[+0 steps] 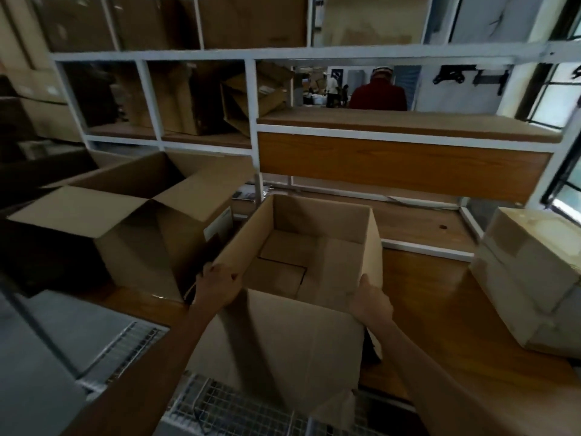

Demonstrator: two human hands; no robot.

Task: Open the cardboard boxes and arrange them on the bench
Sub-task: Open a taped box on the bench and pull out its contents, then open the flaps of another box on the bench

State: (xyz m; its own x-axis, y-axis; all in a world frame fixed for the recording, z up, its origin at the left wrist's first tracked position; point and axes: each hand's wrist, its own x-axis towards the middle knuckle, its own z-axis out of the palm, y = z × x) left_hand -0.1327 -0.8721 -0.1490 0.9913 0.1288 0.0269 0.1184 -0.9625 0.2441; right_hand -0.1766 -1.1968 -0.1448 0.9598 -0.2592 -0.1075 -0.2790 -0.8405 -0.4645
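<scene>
Two bare hands are holding one open brown cardboard box [344, 262] in the middle of the frame, one at each near corner of its rim. The left hand [217, 286] is curling its fingers over the near-left corner. The right hand [372, 302] is gripping the near-right corner with its thumb lying up along the edge. Both forearms are reaching in from the bottom of the frame, about equally extended, so neither hand is nearer.

That box is lying straight ahead of the hands with its mouth facing up, seemingly running away from the person toward the upper middle of the frame. Its near flap [283, 341] is hanging down over a grey wire-mesh surface [220, 410] at the bottom. Whether its base is resting on the brown wooden bench [424, 297] cannot be told.

A second open brown cardboard box [138, 247] is standing just to the left, and a pale taped carton [528, 278] is sitting well apart on the right. The bare bench between them is probably where the held box is heading, likely by a push forward and slightly right.
</scene>
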